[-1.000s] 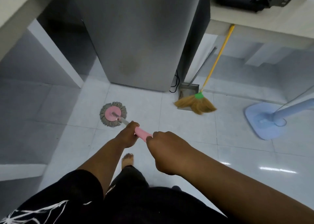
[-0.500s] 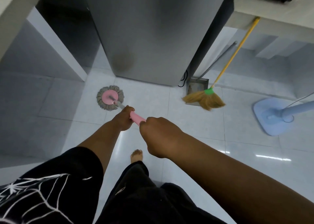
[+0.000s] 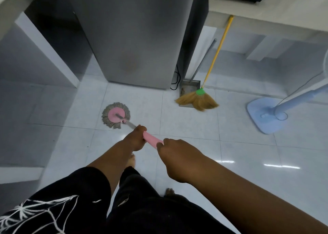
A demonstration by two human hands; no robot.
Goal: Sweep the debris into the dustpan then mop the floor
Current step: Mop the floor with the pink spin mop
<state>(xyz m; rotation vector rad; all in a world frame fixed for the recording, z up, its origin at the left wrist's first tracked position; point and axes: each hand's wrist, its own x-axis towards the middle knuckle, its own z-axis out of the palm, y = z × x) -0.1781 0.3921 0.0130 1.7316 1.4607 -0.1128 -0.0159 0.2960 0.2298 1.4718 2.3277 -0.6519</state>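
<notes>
A mop with a round pink head and grey fringe (image 3: 116, 115) lies flat on the white tiled floor (image 3: 186, 127) in front of me. Its pink handle (image 3: 152, 140) runs back towards me. My left hand (image 3: 135, 138) grips the handle lower down, and my right hand (image 3: 177, 158) grips its upper end. A straw broom (image 3: 197, 99) with a yellow stick and green collar leans against the counter edge at the right. Its bristles rest on a grey metal dustpan (image 3: 189, 86) standing beside the fridge.
A tall grey fridge (image 3: 134, 38) stands straight ahead with a black cable (image 3: 175, 81) at its right corner. A pale blue fan base (image 3: 264, 114) sits on the floor at the right. A white counter support (image 3: 48, 50) is at the left. My bare feet (image 3: 131, 160) are below the hands.
The mop head has slid a little to the right and back towards me across the tile. Both hands have kept their grip on the handle, and my view has shifted slightly.
</notes>
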